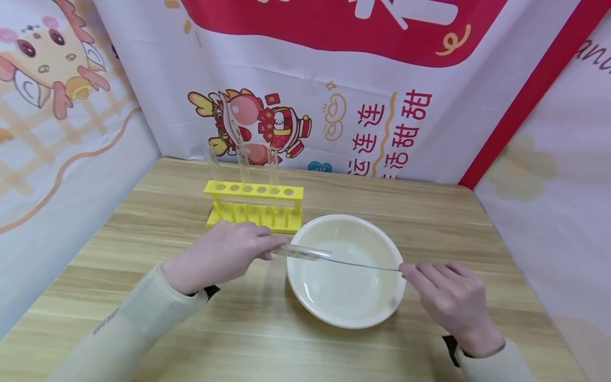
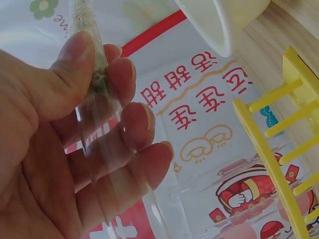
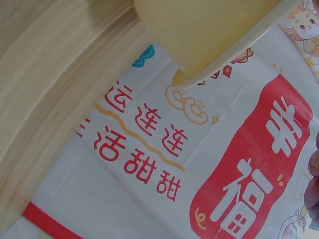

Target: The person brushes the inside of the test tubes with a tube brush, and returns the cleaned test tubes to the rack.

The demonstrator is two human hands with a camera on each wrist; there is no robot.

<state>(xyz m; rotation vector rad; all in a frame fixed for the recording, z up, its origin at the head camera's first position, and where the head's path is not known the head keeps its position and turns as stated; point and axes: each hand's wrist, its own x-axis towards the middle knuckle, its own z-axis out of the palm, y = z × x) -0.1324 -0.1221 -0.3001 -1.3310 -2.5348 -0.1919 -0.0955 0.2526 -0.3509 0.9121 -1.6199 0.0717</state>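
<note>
My left hand (image 1: 226,252) grips a clear glass test tube (image 1: 312,253) between thumb and fingers. The tube lies nearly level, its mouth toward the right, over a white basin (image 1: 345,320). Inside it is a test tube brush, whose pale bristles (image 2: 85,20) and greenish tip (image 2: 99,82) show through the glass in the left wrist view. Its thin wire handle (image 1: 363,265) runs out of the mouth across the basin. My right hand (image 1: 448,297) pinches the wire's end at the basin's right rim. Only a few fingertips (image 3: 313,191) show in the right wrist view.
Behind the left hand stands a yellow test tube rack (image 1: 254,191), with several clear tubes (image 1: 273,170) upright in it. The wooden table (image 1: 429,223) ends at a printed cloth backdrop (image 1: 305,79), with more printed cloth at both sides.
</note>
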